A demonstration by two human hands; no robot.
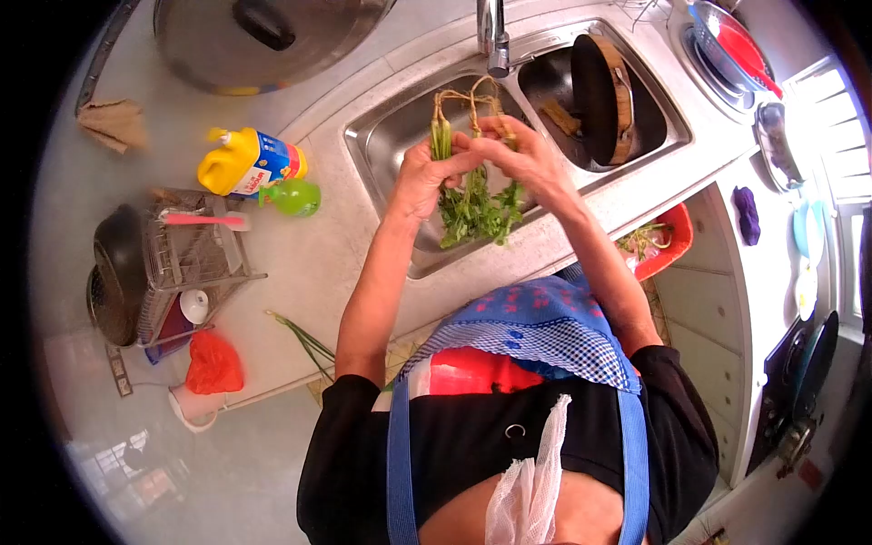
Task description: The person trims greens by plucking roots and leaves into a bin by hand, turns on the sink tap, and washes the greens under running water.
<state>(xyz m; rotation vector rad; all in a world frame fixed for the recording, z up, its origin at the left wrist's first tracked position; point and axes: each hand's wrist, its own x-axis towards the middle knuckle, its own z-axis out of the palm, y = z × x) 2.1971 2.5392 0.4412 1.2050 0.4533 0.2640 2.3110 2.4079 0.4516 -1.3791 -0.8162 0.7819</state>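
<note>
Over the left sink basin, a bunch of leafy greens hangs with its leaves down and its stringy pale roots at the top. My left hand is closed around the stems on the left side. From the other side, my right hand pinches at the stems, its thumb and fingers meeting those of my left hand. The fingertips partly cover each other, so the exact grip between them is hidden. The steel faucet stands just behind the roots.
In the right basin lie a black wok and a brown scrubber. On the left counter are a yellow detergent bottle, a green bottle, a wire rack and green stalks. A red bin sits below right.
</note>
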